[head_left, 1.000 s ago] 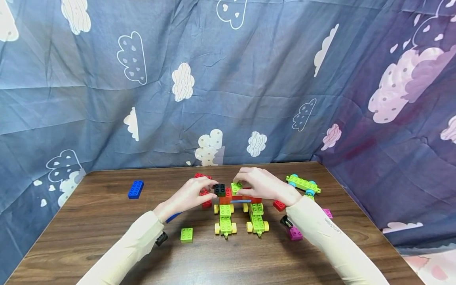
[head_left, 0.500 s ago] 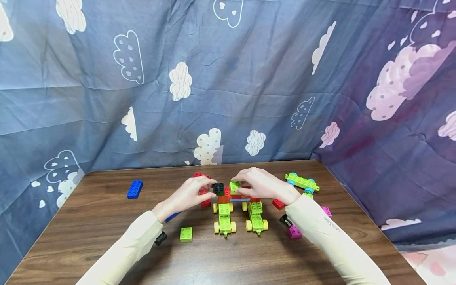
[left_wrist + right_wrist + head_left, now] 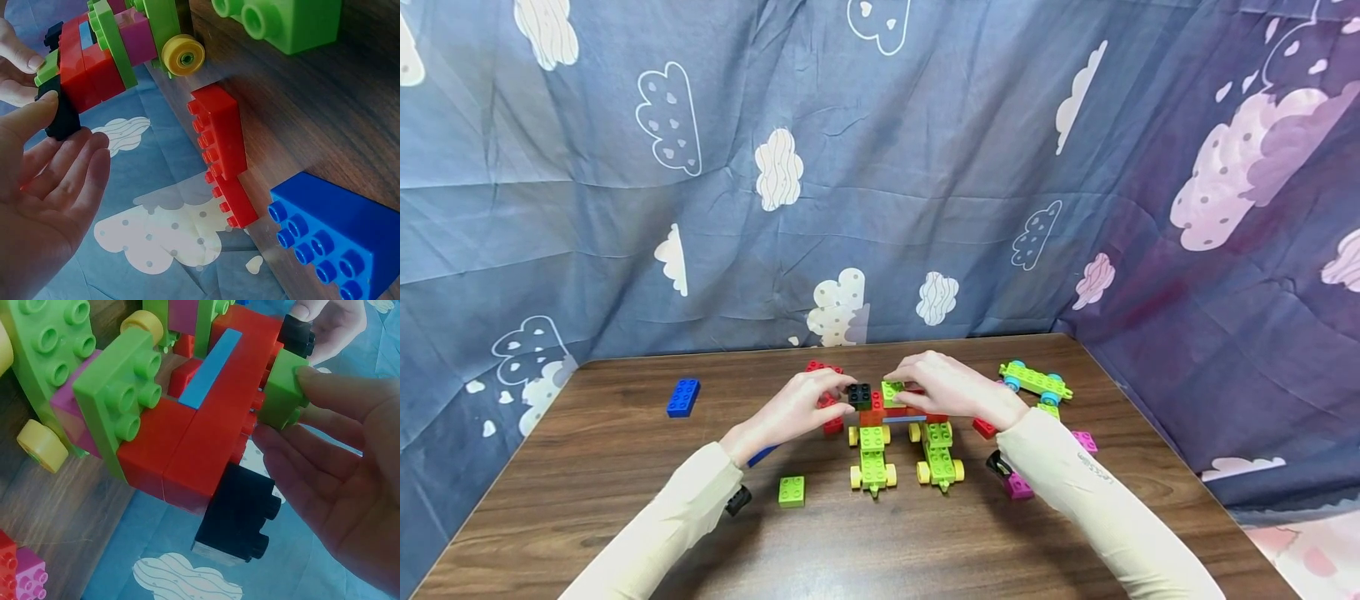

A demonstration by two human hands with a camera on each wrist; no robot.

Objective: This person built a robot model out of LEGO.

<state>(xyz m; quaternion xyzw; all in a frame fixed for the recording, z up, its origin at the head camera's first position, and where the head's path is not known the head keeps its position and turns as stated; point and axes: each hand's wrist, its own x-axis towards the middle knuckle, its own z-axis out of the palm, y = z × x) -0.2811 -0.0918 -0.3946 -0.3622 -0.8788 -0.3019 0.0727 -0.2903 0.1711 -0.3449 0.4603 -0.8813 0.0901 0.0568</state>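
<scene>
The right hand (image 3: 943, 385) has its grip closed lightly on a light green brick (image 3: 284, 384), thumb on one side and fingers on the other, directly over the studs of the red beam (image 3: 212, 431); I can't tell from here whether the brick is pressed fully home. Across from it, the left hand (image 3: 808, 400) pinches a black brick (image 3: 65, 119) at the beam's left end, so neither grip stands wider than what it holds. To my eye the step is seating that green brick, and it should go best if its edges are squared with the studs below the right grip, then pushed straight down without twisting. The left grip would do well to steady and not lift, since a tug could loosen the black brick. The stretch beneath the right grip bridges the gap between two supports, so a hard shove may spring the joints; a gentle, even press seems wiser. The build itself stands upright on the worktop (image 3: 925, 550), below and between both grips: two light green wheeled bases (image 3: 873, 471) with yellow wheels, magenta blocks (image 3: 75, 422) and light green plates (image 3: 103, 387) above them, then the red beam in two layers with a blue strip (image 3: 212, 369) along its middle. Another black block (image 3: 234, 509) tops the end beyond the right grip, apart from its fingers.
</scene>
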